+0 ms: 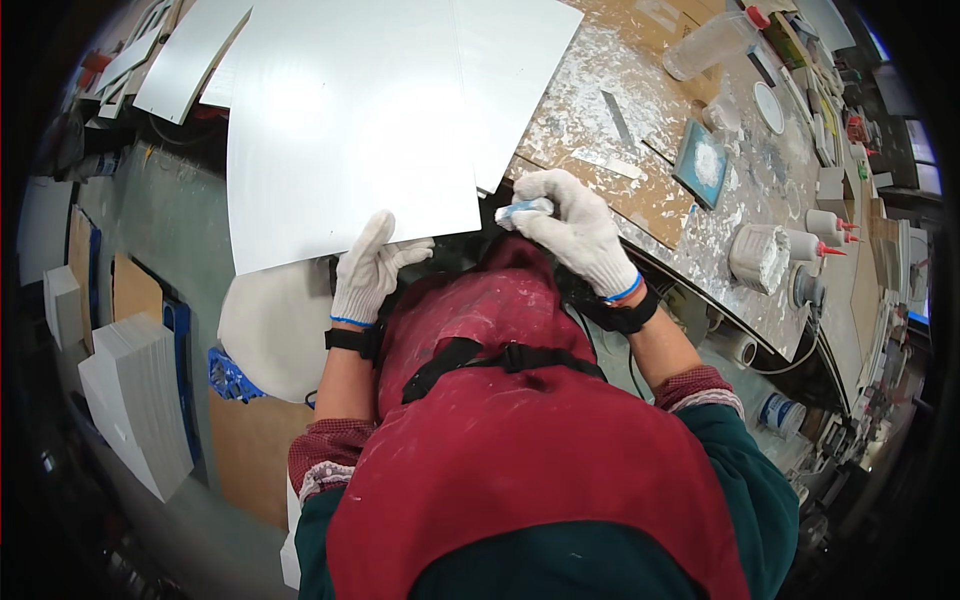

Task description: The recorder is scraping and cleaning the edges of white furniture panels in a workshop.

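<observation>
A large glossy white panel (350,130) lies in front of me, its near edge reaching out toward my apron. My left hand (368,272), in a white knit glove, is at that near edge with thumb and fingers apart; it grips nothing that I can see. Pinched in the fingers of my gloved right hand (580,225) is a small white-and-blue wad (525,212), perhaps folded cloth or paper. That hand is just right of the panel's near corner, beside the workbench edge. Under the large panel, another white panel (520,60) sticks out to the right.
On the right, the paint-spattered workbench (590,110) carries a blue sanding block (702,165), a metal strip (617,118), a white tub (760,257), a clear bottle (715,45) and red-tipped glue bottles (815,245). A round stool (275,325) and stacked white boards (135,400) stand left.
</observation>
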Demonstrator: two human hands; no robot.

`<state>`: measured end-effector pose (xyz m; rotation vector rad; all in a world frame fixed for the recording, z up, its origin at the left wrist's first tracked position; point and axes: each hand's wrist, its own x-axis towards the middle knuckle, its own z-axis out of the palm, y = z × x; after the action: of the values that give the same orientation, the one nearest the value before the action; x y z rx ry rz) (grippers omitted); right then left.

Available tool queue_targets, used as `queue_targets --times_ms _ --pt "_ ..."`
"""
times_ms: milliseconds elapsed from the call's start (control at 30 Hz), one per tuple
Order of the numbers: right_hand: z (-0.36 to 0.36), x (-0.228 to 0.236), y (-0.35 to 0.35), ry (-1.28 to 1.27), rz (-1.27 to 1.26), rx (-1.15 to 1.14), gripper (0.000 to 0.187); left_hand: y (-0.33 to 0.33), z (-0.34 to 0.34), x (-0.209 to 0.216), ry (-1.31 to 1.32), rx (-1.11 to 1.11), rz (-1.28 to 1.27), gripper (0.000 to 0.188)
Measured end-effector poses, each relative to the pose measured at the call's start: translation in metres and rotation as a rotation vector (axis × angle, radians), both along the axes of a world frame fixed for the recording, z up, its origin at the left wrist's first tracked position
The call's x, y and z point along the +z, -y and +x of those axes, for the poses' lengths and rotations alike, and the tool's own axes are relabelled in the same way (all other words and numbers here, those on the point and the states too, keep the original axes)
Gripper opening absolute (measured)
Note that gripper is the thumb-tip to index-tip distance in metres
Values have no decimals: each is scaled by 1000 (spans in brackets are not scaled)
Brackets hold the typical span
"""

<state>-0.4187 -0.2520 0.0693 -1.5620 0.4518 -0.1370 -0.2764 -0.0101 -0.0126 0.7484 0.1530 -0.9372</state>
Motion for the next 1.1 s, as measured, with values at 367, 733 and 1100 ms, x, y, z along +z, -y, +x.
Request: queue_targets --times_ms 367,733,1100 --pt "14 7 -23 -88 -524 91 32 -1 1 -3 17 -18 -5 40" --pt "17 6 -18 -55 -465 80 34 -1 1 -3 11 -35 -37 41" --pt "17 11 -14 -117 -560 197 31 -1 1 -2 29 -41 -28 42"
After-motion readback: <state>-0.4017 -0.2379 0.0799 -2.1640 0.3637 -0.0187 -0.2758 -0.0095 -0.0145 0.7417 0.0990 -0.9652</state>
